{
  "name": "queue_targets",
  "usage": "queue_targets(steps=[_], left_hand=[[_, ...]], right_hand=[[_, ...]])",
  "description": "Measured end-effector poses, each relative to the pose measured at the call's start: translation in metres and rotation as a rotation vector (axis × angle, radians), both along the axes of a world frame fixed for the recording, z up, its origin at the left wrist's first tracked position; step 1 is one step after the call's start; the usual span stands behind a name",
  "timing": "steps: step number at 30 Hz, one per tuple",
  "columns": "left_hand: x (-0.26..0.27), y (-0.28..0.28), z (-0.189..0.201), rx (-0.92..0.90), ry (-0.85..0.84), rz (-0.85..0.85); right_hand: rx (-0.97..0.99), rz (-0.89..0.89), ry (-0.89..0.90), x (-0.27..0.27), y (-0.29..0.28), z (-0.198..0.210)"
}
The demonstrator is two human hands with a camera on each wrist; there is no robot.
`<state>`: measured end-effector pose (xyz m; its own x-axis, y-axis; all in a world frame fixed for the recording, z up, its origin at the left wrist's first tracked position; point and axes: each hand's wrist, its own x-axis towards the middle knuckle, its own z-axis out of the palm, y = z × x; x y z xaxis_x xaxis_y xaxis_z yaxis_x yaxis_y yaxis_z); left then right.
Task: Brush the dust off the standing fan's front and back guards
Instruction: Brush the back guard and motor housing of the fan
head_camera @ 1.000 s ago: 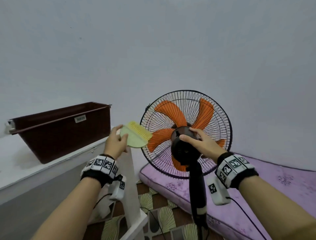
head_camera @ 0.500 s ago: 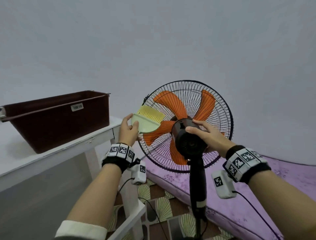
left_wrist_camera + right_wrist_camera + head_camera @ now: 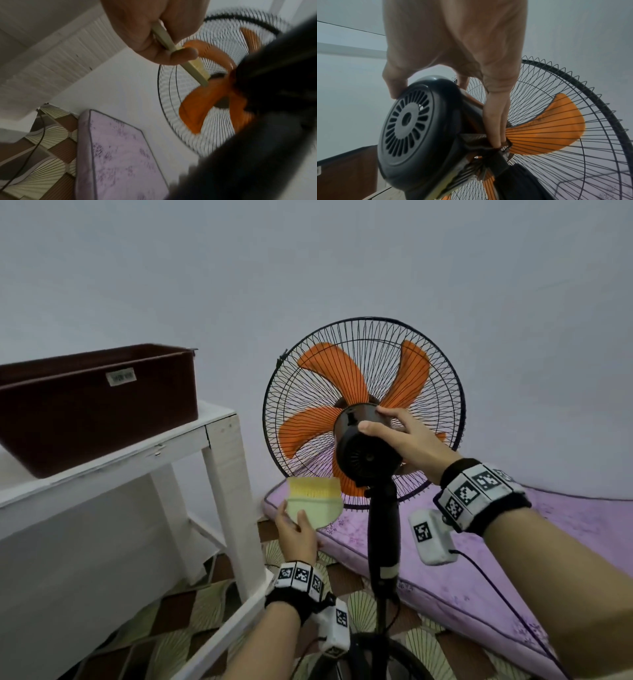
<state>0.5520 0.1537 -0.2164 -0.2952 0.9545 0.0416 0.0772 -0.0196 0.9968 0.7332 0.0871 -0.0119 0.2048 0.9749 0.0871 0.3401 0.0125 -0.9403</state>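
Observation:
The standing fan has a black wire guard (image 3: 442, 378), orange blades and a black motor housing (image 3: 359, 457) seen from behind. My right hand (image 3: 383, 426) grips the top and side of that housing (image 3: 409, 121), thumb at the rear and fingers (image 3: 494, 121) down by the back guard (image 3: 590, 88). My left hand (image 3: 293, 518) pinches a pale green brush (image 3: 315, 505) with yellow bristles pointing up. The bristles are at the guard's lower left edge. In the left wrist view the brush (image 3: 193, 67) shows edge-on under my thumb, in front of the blurred guard (image 3: 171, 115).
A dark brown bin (image 3: 96, 405) stands on a white table (image 3: 219, 440) just left of the fan. A purple mattress (image 3: 548, 542) lies on the patterned floor behind and right. The fan's black pole (image 3: 382, 535) runs down to its base (image 3: 370, 659) between my arms.
My left hand has brought the brush down from the guard's upper left to its lower left edge. My right hand has stayed on the motor housing.

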Motion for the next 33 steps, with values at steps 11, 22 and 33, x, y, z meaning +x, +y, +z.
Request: queue_targets(steps=[11, 22, 33], left_hand=[[-0.041, -0.029, 0.017, 0.169, 0.375, -0.168], [0.001, -0.01, 0.032, 0.325, 0.198, 0.011], [-0.03, -0.013, -0.019, 0.11, 0.529, -0.173]], right_hand=[[-0.031, 0.008, 0.047, -0.002, 0.003, 0.004], [-0.028, 0.026, 0.011, -0.005, 0.005, 0.003], [-0.01, 0.013, 0.02, 0.001, 0.011, -0.001]])
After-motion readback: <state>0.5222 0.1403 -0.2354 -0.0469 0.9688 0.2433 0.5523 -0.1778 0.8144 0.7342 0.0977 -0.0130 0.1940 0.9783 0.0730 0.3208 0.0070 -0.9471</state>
